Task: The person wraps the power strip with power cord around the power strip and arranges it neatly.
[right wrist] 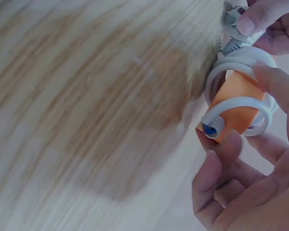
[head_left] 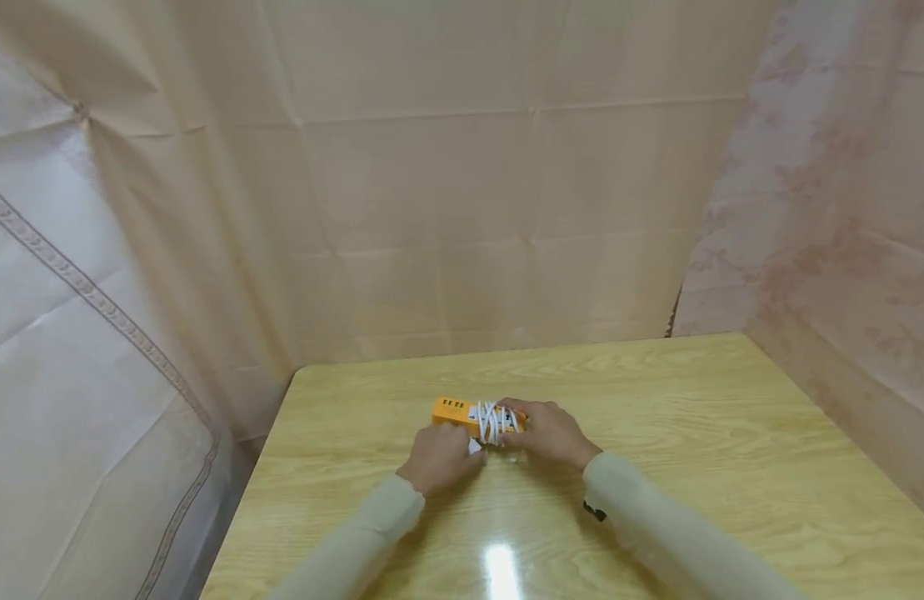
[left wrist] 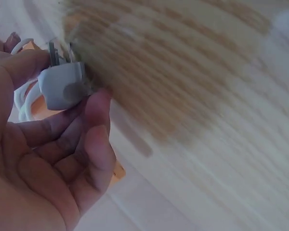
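Note:
An orange power strip is held over the middle of the table, its white cord wound around one half. My left hand is at the near left side of the strip. In the left wrist view its thumb and fingers pinch the white plug, whose metal prongs stick out. My right hand grips the right end of the strip, with thumb and fingers on either side of the orange body. The cord leaves that end in a loop.
The wood-grain table has its far edge along a beige hanging cloth. Patterned cloth hangs on the right, and a pale cloth on the left. A small black object shows beneath the right sleeve.

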A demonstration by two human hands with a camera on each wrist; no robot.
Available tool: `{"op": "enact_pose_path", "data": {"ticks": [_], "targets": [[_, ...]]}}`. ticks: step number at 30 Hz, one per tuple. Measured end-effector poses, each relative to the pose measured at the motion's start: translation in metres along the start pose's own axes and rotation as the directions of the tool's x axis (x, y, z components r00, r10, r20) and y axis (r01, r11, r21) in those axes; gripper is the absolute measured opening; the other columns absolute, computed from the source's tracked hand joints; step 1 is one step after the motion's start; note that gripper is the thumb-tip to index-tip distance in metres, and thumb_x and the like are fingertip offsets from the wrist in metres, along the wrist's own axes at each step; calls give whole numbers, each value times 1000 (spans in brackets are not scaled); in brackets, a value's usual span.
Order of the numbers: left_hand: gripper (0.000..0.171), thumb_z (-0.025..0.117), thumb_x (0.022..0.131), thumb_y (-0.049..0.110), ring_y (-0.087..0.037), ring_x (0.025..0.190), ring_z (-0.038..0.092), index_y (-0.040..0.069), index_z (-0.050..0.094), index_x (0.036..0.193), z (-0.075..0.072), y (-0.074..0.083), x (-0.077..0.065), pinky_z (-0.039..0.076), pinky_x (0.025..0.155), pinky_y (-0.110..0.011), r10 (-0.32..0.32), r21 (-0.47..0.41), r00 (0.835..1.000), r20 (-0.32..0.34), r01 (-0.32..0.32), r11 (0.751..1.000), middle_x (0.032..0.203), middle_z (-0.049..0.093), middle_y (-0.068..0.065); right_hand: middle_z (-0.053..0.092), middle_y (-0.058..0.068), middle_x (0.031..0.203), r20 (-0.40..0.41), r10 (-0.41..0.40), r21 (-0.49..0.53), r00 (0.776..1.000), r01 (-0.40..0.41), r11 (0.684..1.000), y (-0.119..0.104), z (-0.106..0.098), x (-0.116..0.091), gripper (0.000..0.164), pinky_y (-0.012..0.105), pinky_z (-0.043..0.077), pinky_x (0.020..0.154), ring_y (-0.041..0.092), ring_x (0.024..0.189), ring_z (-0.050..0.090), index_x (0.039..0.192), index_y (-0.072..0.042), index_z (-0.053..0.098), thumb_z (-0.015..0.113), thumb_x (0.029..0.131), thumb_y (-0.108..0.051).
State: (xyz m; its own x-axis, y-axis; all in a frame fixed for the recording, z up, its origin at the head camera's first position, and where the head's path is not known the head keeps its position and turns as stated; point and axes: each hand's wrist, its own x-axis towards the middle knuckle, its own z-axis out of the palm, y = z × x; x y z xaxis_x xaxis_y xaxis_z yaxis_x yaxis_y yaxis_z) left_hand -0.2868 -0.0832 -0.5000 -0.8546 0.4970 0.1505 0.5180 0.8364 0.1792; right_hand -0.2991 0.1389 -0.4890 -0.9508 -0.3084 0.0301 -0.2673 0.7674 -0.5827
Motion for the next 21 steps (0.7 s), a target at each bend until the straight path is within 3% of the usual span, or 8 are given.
{"op": "enact_pose_path", "data": {"ticks": [2, 6, 10, 14, 19, 21], "targets": [[44, 75, 92, 36, -7, 46, 37, 15, 53, 60, 2, -1, 2, 38, 41, -27, -2, -4, 1000, 22, 2, 1000, 53, 43, 6, 59, -6, 73, -15, -8, -17, 1000, 8, 1000, 1, 1, 1, 61, 30, 38, 54, 12, 58, 48, 142, -22, 63, 84, 86, -36], [29, 74, 93, 34, -8, 53, 45, 9, 67, 81, 1, -5, 4, 44, 50, -28, 13, -71, 998, 67, -8, 997, 65, 55, 5, 65, -7, 82, -46, -26, -47, 999, 24, 999, 2, 1, 3, 58, 33, 44, 63, 13, 68, 54, 137, -25, 67, 87, 83, -38], [24, 75, 94, 31, -7, 62, 48, 8, 70, 94, -2, -9, 2, 45, 59, -27, 49, -163, 992, 114, -30, 986, 76, 62, 5, 69, -6, 90, -74, -39, -75, 996, 33, 997, 2, 2, 2, 57, 33, 43, 66, 12, 71, 54, 133, -26, 70, 89, 81, -39], [21, 77, 94, 29, -6, 65, 48, 10, 68, 93, -2, -13, -1, 43, 58, -25, 82, -218, 990, 111, -57, 974, 77, 60, 6, 70, -5, 89, -81, -54, -79, 995, 47, 996, 1, 3, 3, 56, 30, 42, 61, 12, 66, 51, 132, -26, 71, 90, 80, -37], [25, 76, 95, 28, -5, 61, 47, 12, 63, 82, 1, -15, -2, 42, 55, -23, 126, -210, 990, 59, -112, 971, 69, 53, 8, 75, -1, 100, -106, -83, -77, 991, 75, 994, 2, 1, 6, 57, 26, 37, 56, 8, 57, 42, 132, -23, 72, 91, 79, -35], [27, 76, 95, 29, -4, 58, 46, 14, 61, 78, 1, -15, -2, 42, 53, -23, 128, -206, 990, 54, -115, 972, 67, 52, 9, 74, 3, 91, -92, -89, -69, 992, 83, 994, 3, -1, 7, 58, 25, 34, 52, 8, 53, 37, 134, -21, 70, 90, 80, -34]]}}
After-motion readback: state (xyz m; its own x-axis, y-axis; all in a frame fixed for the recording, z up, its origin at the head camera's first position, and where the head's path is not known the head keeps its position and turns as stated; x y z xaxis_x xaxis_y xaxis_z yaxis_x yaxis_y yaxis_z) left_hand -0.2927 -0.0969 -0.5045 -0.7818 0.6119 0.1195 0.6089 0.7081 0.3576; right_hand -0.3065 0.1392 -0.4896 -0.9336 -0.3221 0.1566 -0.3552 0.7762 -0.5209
